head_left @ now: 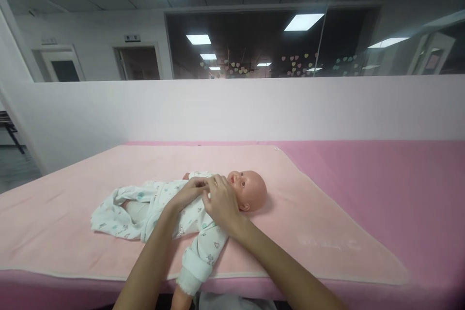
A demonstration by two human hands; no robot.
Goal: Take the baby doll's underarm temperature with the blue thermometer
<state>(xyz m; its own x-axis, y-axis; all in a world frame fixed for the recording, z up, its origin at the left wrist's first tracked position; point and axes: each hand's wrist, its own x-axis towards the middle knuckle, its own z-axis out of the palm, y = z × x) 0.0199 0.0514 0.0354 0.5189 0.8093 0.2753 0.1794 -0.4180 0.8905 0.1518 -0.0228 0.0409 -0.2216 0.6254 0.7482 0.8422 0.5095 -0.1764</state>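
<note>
A baby doll [253, 190] lies on its back with its head to the right. It wears a white printed baby romper [192, 215], spread open over the legs, where a plain white patch [137, 211] shows. One sleeve [208, 250] reaches over the table's front edge. My left hand [192, 190] rests on the doll's chest, fingers bent and closed on the romper's upper front. Beside it, close under the doll's chin, my right hand [221, 199] pinches the romper near the neckline. The fingertips of both hands almost meet, and the cloth between them is partly hidden.
Under the doll is a peach-coloured mat [319, 232] with a pale edge, laid on a pink table surface [410, 193]. A low white partition [254, 109] stands behind. A dark window [247, 34] and doorways are farther back.
</note>
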